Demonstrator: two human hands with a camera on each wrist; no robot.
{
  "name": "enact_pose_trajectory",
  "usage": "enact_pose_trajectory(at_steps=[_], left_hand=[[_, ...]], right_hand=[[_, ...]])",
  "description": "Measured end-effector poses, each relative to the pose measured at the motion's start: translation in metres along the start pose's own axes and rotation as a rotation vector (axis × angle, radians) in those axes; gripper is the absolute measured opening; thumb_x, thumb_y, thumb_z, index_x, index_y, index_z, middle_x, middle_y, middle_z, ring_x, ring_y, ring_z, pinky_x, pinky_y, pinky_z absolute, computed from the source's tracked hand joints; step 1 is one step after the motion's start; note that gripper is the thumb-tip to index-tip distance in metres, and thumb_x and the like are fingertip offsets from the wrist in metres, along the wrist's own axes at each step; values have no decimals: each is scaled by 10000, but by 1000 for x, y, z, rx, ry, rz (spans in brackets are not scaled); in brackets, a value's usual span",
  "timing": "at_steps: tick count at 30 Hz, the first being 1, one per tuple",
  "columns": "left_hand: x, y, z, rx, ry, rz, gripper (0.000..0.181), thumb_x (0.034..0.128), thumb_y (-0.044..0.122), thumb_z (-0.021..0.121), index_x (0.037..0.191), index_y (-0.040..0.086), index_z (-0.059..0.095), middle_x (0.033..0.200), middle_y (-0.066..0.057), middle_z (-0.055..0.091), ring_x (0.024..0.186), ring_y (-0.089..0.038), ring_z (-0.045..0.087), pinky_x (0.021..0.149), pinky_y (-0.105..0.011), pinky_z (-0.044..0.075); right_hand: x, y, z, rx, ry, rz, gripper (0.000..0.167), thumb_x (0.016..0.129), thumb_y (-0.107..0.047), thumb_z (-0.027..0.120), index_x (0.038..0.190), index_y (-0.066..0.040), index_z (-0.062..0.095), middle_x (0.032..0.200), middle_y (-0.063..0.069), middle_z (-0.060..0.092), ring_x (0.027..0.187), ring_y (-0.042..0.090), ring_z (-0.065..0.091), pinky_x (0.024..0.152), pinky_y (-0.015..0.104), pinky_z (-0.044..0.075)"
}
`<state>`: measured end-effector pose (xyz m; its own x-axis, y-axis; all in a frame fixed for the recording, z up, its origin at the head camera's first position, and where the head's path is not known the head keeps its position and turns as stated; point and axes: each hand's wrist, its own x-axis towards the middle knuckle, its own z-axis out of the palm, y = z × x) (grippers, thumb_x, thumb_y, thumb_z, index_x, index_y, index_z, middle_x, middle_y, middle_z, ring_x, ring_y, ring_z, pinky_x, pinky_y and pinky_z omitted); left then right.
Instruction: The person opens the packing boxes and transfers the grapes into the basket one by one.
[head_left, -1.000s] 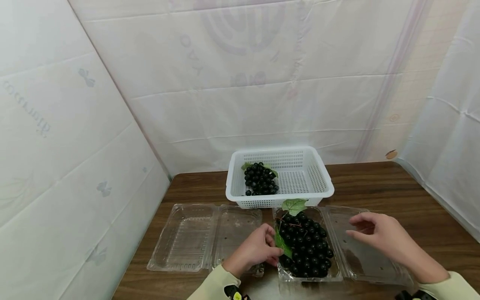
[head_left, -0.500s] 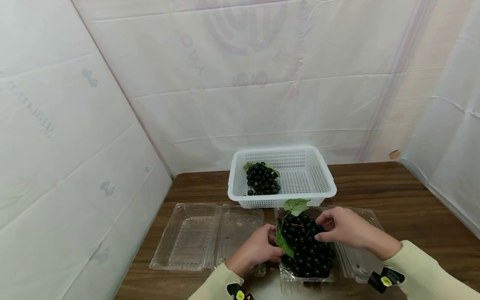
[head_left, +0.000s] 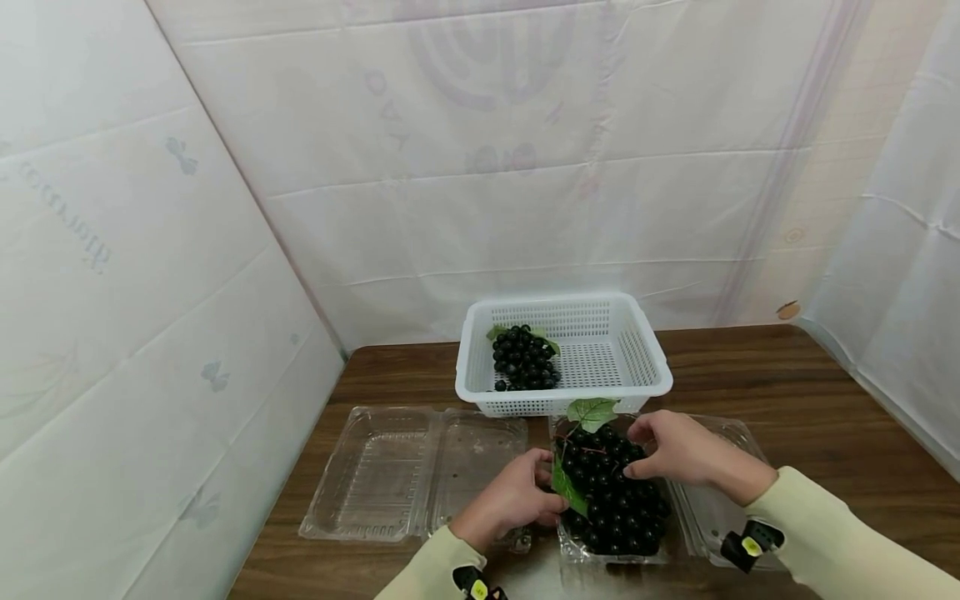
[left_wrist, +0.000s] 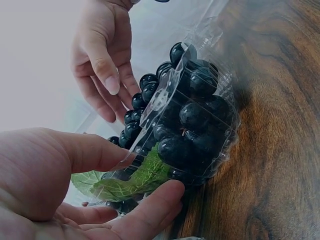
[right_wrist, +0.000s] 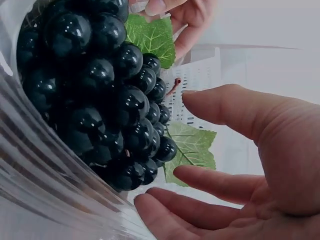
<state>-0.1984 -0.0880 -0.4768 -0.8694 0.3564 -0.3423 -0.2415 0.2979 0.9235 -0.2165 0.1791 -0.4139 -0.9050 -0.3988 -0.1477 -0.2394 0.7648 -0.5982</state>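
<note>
A bunch of black grapes (head_left: 617, 504) with green leaves lies in a clear plastic container (head_left: 576, 552), its lid (head_left: 723, 533) folded out to the right. My left hand (head_left: 513, 500) pinches the container's left wall, thumb at the rim and fingers outside, beside a leaf (left_wrist: 132, 180). My right hand (head_left: 682, 450) hovers over the upper right of the bunch. In the right wrist view its thumb and fingers are spread apart, with a gap to the grapes (right_wrist: 95, 90). A second leaf (head_left: 592, 412) sticks out over the container's far edge.
Behind stands a white perforated basket (head_left: 652, 386) with another bunch of black grapes (head_left: 521, 358) in its left part. A second clear container (head_left: 367, 483) lies unfolded at the left on the wooden table (head_left: 750, 367). White sheets hang at the back and sides.
My right hand has moved left from above the lid to the right side of the grapes, then shifted slightly further left. My left hand has stayed at the container's left wall.
</note>
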Motion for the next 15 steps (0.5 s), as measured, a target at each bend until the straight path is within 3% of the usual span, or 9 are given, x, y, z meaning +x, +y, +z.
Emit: enact_pose_trajectory(at_steps=[15], left_hand=[[-1, 3, -3, -13, -26, -10, 703, 870, -58, 731, 1496, 27, 421, 1267, -232, 616, 839, -292, 732, 706, -437, 639]], right_hand=[[22, -7, 5, -48, -81, 43, 680, 784, -308, 881, 1282, 73, 617, 1261, 234, 664, 1163, 409, 642, 901, 520, 577]])
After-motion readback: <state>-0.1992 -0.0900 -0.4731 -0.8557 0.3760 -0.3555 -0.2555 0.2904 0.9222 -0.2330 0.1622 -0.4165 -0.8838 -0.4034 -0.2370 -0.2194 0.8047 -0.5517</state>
